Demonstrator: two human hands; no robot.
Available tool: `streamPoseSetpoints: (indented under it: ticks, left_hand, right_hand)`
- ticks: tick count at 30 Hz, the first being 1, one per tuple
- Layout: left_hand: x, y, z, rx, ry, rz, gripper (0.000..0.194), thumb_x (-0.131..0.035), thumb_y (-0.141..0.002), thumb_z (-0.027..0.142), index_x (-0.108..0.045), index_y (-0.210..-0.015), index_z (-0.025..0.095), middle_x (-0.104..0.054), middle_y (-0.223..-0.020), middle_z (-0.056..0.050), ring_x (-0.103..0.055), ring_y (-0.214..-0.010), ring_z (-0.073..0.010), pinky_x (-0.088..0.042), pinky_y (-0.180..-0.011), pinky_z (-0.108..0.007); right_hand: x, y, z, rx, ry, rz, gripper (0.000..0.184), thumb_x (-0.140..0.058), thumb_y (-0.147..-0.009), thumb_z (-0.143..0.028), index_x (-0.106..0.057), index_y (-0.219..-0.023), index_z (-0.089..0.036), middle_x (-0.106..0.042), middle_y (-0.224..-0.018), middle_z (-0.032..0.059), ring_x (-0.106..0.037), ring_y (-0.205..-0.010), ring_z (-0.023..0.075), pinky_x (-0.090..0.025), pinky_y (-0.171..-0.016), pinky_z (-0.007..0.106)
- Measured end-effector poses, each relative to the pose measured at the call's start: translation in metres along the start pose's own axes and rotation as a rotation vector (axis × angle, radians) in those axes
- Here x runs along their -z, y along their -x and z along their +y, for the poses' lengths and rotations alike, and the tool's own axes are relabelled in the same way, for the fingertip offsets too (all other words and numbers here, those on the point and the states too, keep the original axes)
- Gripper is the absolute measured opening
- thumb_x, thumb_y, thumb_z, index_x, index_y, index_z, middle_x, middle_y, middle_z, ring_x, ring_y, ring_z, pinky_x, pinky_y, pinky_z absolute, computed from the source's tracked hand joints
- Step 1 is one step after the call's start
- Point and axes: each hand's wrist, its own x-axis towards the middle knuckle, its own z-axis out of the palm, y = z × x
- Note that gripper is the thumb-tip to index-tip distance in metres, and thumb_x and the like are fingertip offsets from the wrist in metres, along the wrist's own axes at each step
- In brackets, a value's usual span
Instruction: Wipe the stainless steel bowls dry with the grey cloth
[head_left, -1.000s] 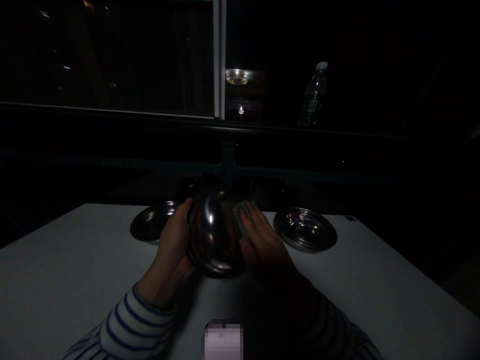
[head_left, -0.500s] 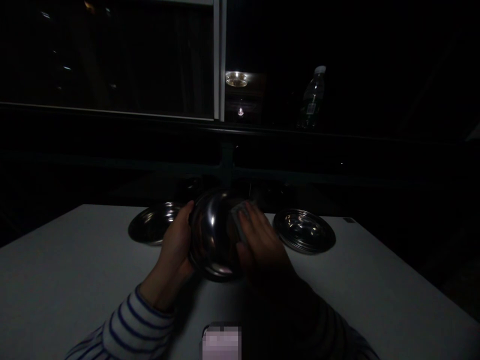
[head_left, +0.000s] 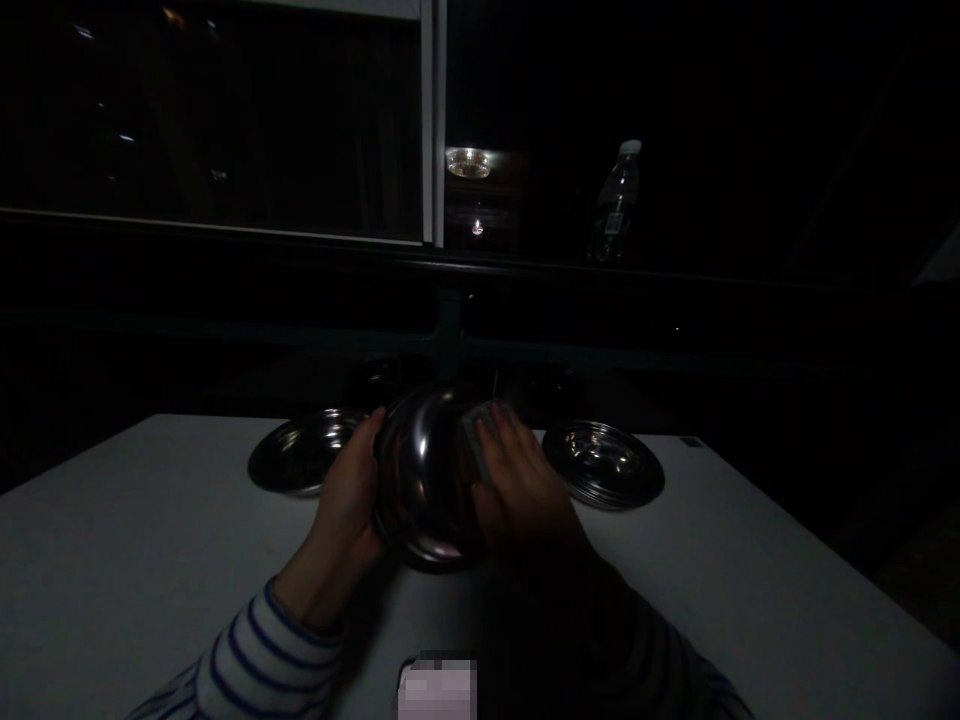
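A shiny metal bowl [head_left: 421, 470] is held up above the table, its rounded underside facing me. My left hand [head_left: 352, 490] grips its left rim, the thumb along the edge and the other fingers hidden behind. Against the bowl's right side, my right hand [head_left: 521, 480] presses a pale grey cloth [head_left: 474, 430], partly covered by the fingers. To the left, behind my left hand, lies a metal bowl [head_left: 289, 460] on the table. On the right sits a stack of metal bowls [head_left: 606, 468].
The white table [head_left: 172, 530] spans the front. A phone-like object [head_left: 437, 690], blurred out, lies at its near edge. Beyond stands a clear plastic bottle [head_left: 616, 205] with a white cap on a dark ledge. A window frame [head_left: 433, 120] rises behind; the room is very dark.
The view has shifted slightly, so everything sits a little further left and lower. Both hands keep their places on the bowl, and the cloth stays on its right side.
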Motion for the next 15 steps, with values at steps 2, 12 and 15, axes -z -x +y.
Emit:
streamPoseSetpoints:
  ticks: [2,12,15]
  left_hand:
    - [0.002,-0.004,0.002,-0.014,0.026,-0.007,0.024,-0.046,-0.085,0.022,-0.064,-0.071,0.014,-0.067,-0.056,-0.001,-0.063,-0.050,-0.0134,-0.053,-0.053,-0.023]
    - [0.002,0.001,-0.005,0.039,-0.099,-0.021,0.022,-0.054,-0.081,0.025,-0.065,-0.064,0.015,-0.066,-0.052,-0.001,-0.061,-0.046,-0.0134,-0.048,-0.046,-0.022]
    - [0.005,0.001,-0.014,0.086,-0.205,-0.097,0.020,-0.060,-0.076,0.032,-0.066,-0.067,0.015,-0.066,-0.054,-0.002,-0.061,-0.047,-0.0150,-0.048,-0.048,-0.025]
  right_hand:
    - [-0.004,0.003,-0.019,0.041,-0.034,0.036,0.048,-0.034,-0.090,-0.030,-0.043,-0.131,-0.007,-0.037,-0.141,0.0159,-0.024,-0.136,0.0278,-0.032,-0.107,0.049]
    - [0.001,0.001,0.024,-0.127,-0.101,-0.016,0.049,-0.030,-0.092,-0.025,-0.032,-0.138,-0.009,-0.033,-0.144,0.0166,-0.024,-0.136,0.0235,-0.034,-0.106,0.047]
    - [0.008,-0.002,0.031,-0.280,-0.197,-0.022,0.046,-0.027,-0.094,-0.027,-0.036,-0.136,-0.013,-0.041,-0.140,0.0125,-0.036,-0.131,0.0196,-0.039,-0.104,0.043]
